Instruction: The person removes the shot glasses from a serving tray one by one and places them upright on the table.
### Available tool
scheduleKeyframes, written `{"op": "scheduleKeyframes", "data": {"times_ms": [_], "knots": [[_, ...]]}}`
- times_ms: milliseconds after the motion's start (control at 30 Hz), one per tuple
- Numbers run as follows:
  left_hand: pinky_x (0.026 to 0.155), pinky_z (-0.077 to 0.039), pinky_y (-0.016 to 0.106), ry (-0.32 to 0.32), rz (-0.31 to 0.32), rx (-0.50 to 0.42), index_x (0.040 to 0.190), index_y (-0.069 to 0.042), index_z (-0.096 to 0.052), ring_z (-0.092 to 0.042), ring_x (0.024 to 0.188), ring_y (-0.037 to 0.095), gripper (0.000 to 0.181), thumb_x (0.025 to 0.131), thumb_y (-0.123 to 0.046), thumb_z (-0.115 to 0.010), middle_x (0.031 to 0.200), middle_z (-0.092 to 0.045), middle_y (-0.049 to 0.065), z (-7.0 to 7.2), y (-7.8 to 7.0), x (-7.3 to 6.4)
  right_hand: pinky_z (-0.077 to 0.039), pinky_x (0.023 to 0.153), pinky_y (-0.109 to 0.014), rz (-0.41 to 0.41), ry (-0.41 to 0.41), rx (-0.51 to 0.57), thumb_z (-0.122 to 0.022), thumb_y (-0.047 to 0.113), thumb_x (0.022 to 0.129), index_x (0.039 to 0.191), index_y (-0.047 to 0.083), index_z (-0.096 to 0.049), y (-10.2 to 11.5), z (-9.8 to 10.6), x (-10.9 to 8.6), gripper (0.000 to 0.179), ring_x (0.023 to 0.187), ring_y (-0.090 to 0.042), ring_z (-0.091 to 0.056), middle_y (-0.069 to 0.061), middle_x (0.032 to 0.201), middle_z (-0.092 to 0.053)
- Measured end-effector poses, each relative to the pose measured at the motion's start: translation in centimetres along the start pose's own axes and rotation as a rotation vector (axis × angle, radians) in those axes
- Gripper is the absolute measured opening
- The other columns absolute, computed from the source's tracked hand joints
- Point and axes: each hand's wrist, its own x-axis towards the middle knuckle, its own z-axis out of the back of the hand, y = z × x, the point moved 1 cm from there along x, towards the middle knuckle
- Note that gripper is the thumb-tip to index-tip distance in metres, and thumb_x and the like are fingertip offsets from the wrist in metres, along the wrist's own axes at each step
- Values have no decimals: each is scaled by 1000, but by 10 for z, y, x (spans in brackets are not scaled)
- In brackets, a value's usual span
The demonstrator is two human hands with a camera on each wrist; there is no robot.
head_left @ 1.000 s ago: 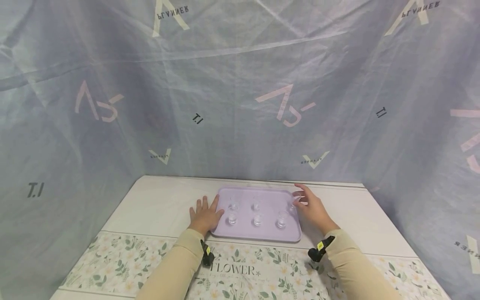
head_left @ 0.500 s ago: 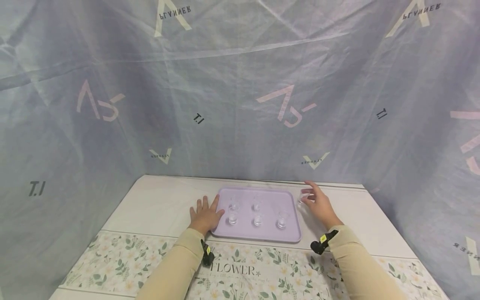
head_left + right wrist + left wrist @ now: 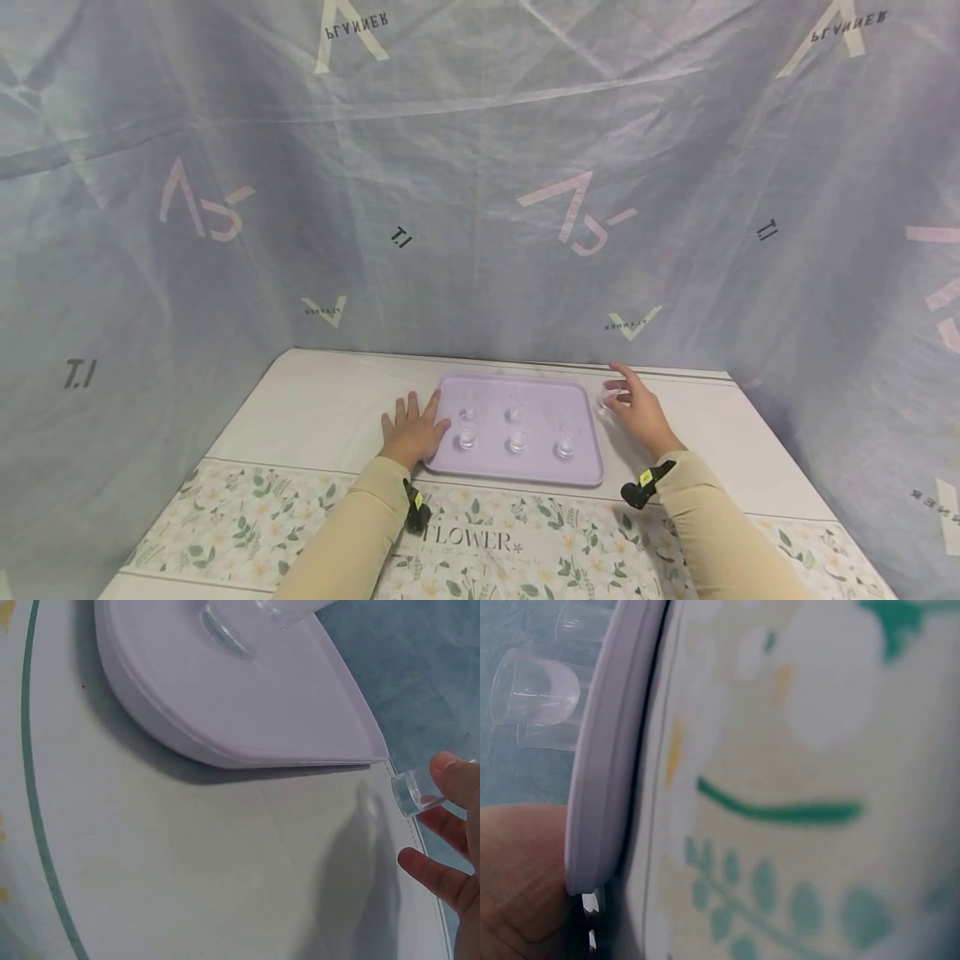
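Observation:
A lilac tray (image 3: 551, 398) lies on the table with several small clear shot glasses (image 3: 517, 440) standing on it in two rows. My left hand (image 3: 411, 433) rests at the tray's left edge, fingers spread and straight. In the left wrist view part of that hand (image 3: 521, 877) shows against the tray's rim (image 3: 604, 772). Just past the tray's right edge, my right hand (image 3: 639, 414) pinches one more shot glass (image 3: 409, 793) between thumb and finger. The other fingers stay apart from it. Whether its base touches the table cannot be told.
A white table cover (image 3: 330, 400) with a floral printed band (image 3: 255, 517) runs under everything. Behind and on both sides hangs a grey-blue printed cloth (image 3: 450, 208). A black wrist camera sits on each sleeve.
My right hand has carried one shot glass from the tray's back right corner out over the right edge, then stayed about still. The left hand keeps its place.

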Motion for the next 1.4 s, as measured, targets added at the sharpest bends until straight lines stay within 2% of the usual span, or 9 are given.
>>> {"op": "scheduleKeyframes", "data": {"times_ms": [567,1133,1400], "knots": [[117,-6,71,-22,-10,-10,163,-21,-23,-7,151,50,65,107,-47,-41,165,-12,28,0,-1,-1,-51,95,-58,-11,7,8,-68,0,94,151,9,-39,-7,-6,-3,65,106,-45,-68,-25,123,-67],[117,-7,71,-22,-12,-9,163,-22,-23,-8,152,49,64,107,-48,-40,165,-13,27,2,-1,-3,-50,96,-58,-33,0,-56,-66,1,96,153,10,-37,-13,-9,-6,65,108,-43,-67,-22,125,-66],[117,-7,70,-18,-10,-13,163,-23,-22,-8,152,49,65,106,-49,-40,166,-12,27,1,0,-2,-49,98,-58,-40,8,14,-69,1,93,156,8,-30,-14,-7,-6,74,114,-46,-63,-27,130,-61]]}}
